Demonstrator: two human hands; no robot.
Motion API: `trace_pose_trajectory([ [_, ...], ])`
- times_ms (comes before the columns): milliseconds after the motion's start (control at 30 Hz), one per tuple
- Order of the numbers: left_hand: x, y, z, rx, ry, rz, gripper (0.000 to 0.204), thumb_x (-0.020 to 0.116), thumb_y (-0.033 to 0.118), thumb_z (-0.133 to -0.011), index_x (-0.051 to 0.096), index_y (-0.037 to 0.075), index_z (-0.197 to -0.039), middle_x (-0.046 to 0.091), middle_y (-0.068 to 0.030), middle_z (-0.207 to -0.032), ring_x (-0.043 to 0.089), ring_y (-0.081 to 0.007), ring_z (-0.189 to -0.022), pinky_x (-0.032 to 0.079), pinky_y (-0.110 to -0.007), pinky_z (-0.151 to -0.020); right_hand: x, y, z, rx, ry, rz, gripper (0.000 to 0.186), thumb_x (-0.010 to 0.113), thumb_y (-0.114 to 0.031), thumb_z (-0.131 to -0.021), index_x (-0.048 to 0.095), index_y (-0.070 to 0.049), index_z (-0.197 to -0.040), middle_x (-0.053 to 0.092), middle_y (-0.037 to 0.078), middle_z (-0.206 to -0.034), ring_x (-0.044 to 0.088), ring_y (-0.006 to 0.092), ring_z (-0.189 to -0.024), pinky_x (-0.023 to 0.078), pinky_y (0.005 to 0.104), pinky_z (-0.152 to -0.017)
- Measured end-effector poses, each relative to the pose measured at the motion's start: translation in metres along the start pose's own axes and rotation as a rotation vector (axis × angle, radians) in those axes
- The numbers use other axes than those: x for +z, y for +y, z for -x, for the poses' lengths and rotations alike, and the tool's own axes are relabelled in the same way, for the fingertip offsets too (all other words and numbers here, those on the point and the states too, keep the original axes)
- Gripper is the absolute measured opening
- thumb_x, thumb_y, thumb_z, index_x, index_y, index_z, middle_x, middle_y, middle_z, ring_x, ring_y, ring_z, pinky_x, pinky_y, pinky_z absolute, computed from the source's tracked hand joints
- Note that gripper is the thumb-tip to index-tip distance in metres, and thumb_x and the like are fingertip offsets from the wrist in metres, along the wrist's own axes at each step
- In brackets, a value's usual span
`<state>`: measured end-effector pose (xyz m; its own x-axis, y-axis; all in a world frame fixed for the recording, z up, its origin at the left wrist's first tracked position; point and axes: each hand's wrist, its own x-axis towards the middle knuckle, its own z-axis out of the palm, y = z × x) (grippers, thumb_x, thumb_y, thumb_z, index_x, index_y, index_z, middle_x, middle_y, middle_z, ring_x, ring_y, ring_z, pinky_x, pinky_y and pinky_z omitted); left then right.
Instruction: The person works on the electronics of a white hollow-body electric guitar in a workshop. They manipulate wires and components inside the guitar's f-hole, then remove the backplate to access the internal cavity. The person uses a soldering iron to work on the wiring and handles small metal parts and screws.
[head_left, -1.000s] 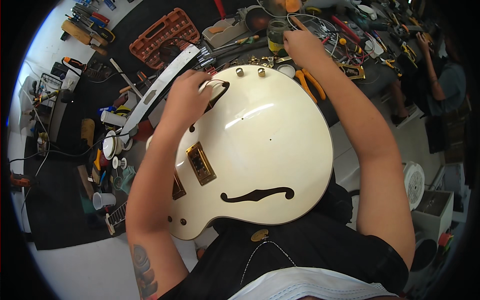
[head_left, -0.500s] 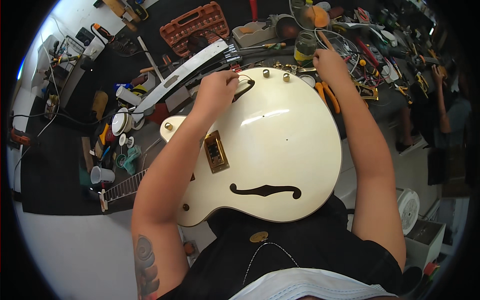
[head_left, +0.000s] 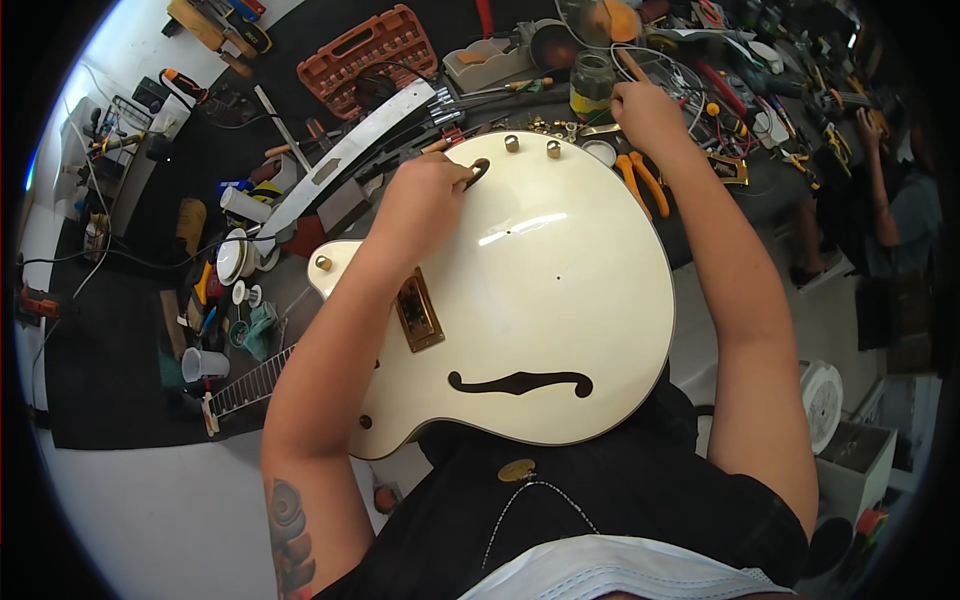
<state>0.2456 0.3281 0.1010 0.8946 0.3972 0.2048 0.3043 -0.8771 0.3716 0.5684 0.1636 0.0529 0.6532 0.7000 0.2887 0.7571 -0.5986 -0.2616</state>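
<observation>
The left hand (head_left: 420, 200) is bending over the upper f-hole (head_left: 480, 172) of the cream guitar (head_left: 560, 330), which is overlapping the desk (head_left: 100, 360); beyond it, the right hand (head_left: 648, 112) is curling beside the jar (head_left: 590, 90). Whether fingers are grasping anything, I cannot tell. Uneven pressure could be tipping the guitar.

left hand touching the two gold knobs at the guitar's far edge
Apart: the head view shows white guitar top between the left hand and the two gold knobs.
</observation>
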Motion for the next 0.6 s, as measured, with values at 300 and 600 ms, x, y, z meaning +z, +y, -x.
trace_pose_trajectory([
  [300,0.002,0.0,-0.004,-0.181,-0.005,0.113,0.023,0.069,0.006,-0.093,0.083,0.004,-0.111,0.076,-0.0158,-0.111,0.073,-0.0313,-0.1,0.055,-0.04,-0.092,0.003,0.005,-0.001,0.025,-0.011,-0.012,0.029,0.057,-0.024,-0.098,0.078,-0.009,-0.112,0.077,0.017,-0.112,0.073,0.038,-0.109,0.058,0.0509,-0.096],
  [600,0.007,-0.007,-0.005,0.002,0.011,0.104,0.031,0.062,-0.003,-0.094,0.081,0.004,-0.117,0.071,-0.0146,-0.111,0.069,-0.0326,-0.105,0.052,-0.038,-0.095,-0.007,0.0,0.003,0.012,-0.027,0.001,0.03,0.056,-0.024,-0.099,0.078,-0.009,-0.113,0.077,0.017,-0.112,0.073,0.0383,-0.11,0.057,0.0508,-0.096],
])
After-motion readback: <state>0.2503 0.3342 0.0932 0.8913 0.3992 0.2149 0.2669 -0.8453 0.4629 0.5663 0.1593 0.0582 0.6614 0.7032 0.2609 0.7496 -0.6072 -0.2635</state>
